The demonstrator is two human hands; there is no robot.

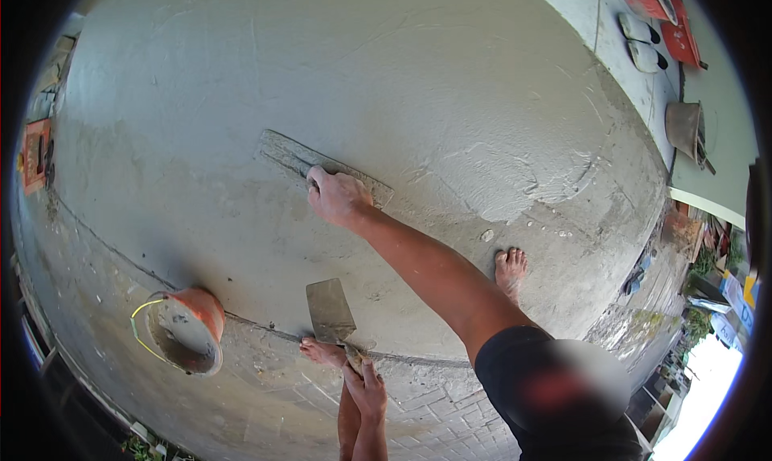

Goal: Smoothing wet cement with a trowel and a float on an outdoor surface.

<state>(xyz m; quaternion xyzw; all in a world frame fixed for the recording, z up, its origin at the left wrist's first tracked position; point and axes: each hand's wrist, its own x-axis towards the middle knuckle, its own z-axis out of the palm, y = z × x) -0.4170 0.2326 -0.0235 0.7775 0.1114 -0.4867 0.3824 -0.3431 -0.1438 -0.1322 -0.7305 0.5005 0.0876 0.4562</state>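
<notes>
My right hand (342, 197) reaches far forward, its fingers wrapped round the handle of a long rectangular finishing trowel (281, 149). That tool lies flat on a wet grey cement floor (241, 83). Nearer to me, my left hand (367, 393) grips the handle of a masonry trowel (330, 310), whose squarish blade points away from me. The blade's underside is hidden, so I cannot tell whether it touches the floor. A bare left foot (322, 352) shows beside the left hand, and the right foot (511, 270) stands on the cement beyond my right arm.
An orange bucket (211, 308) with a yellow handle and grey residue inside stands at the left. A grey bucket (683, 127), white shoes (642, 43) and red containers (682, 35) are at the far right. Paving bricks (434, 409) lie at the near side. Small lumps sit by the right foot.
</notes>
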